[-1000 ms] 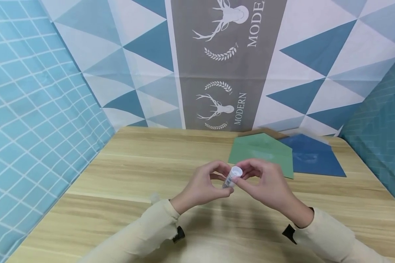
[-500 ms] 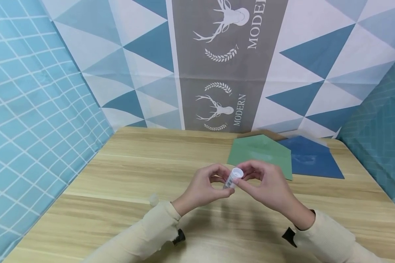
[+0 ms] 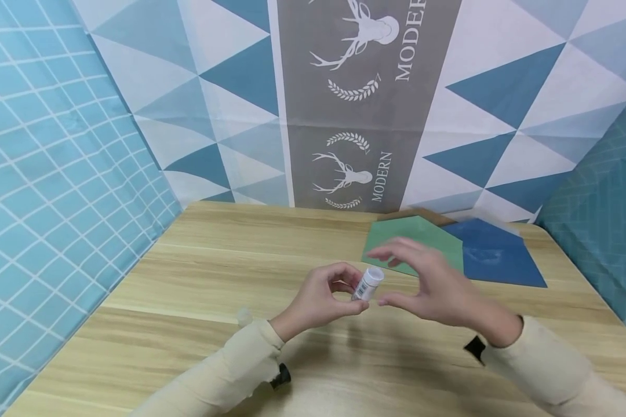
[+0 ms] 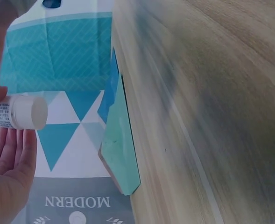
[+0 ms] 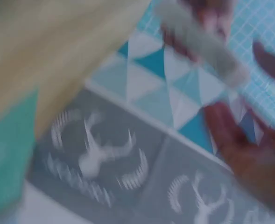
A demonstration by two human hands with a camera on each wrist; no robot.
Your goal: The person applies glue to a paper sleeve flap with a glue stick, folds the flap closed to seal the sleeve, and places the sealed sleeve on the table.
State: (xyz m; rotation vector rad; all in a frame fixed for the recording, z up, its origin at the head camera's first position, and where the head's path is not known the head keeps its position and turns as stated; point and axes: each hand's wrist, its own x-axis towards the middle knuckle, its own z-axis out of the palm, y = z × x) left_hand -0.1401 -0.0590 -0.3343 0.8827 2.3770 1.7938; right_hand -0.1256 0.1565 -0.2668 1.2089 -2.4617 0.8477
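Note:
In the head view, my left hand (image 3: 320, 298) holds a small white tube (image 3: 368, 284) between thumb and fingers, tilted, its white end up and to the right. Dark printing marks its label; in the left wrist view the tube (image 4: 18, 112) shows a smooth white end piece beyond a ring. My right hand (image 3: 440, 284) is just right of the tube and apart from it, with thumb and fingers spread and nothing between them. The right wrist view is blurred, but there too a gap separates the tube (image 5: 202, 42) from the right hand (image 5: 249, 149).
Green (image 3: 448, 255) and blue (image 3: 501, 255) envelope-shaped papers lie at the back right of the wooden table (image 3: 229, 260). Brown and pale ones show partly behind them. Patterned cloth (image 3: 344, 116) hangs along the back, with blue grid cloth (image 3: 57, 174) on the left.
My right hand has let go of the tube's upper end and moved right, its fingers spreading. My left hand still holds the tube in nearly the same place.

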